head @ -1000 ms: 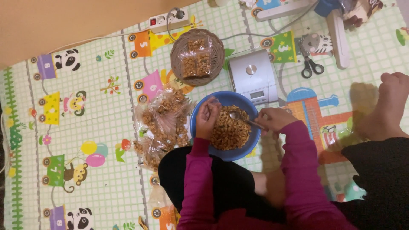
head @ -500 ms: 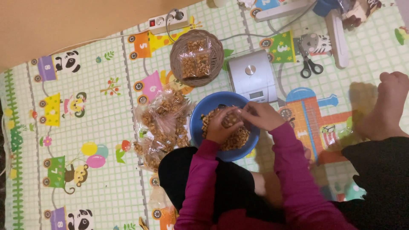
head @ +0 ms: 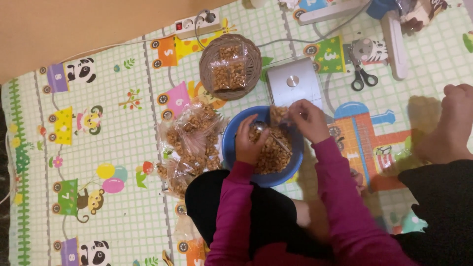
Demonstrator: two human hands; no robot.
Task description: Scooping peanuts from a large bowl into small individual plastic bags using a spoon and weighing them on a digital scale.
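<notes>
A blue bowl (head: pixel 231 148) full of brown snack pieces sits on the play mat in front of my knees. My left hand (head: pixel 248 144) rests over its left side and grips a metal spoon (head: pixel 268 133) that lies across the snacks. Over the bowl's far rim, my right hand (head: pixel 309 118) pinches a small clear bag (head: pixel 277 114) holding some of the snacks. The bag hangs just below a white kitchen scale (head: pixel 294 81).
A round wicker basket (head: pixel 207 66) with filled bags stands behind the bowl. Several filled clear bags (head: pixel 189 143) are piled left of it. Scissors (head: pixel 363 76), a power strip (head: pixel 197 22) and cables lie at the back. Another person's bare foot (head: pixel 451 128) rests at the right.
My right hand has lifted out of the bowl towards the scale with the small bag. My left hand has shifted slightly left, and the spoon now shows in it.
</notes>
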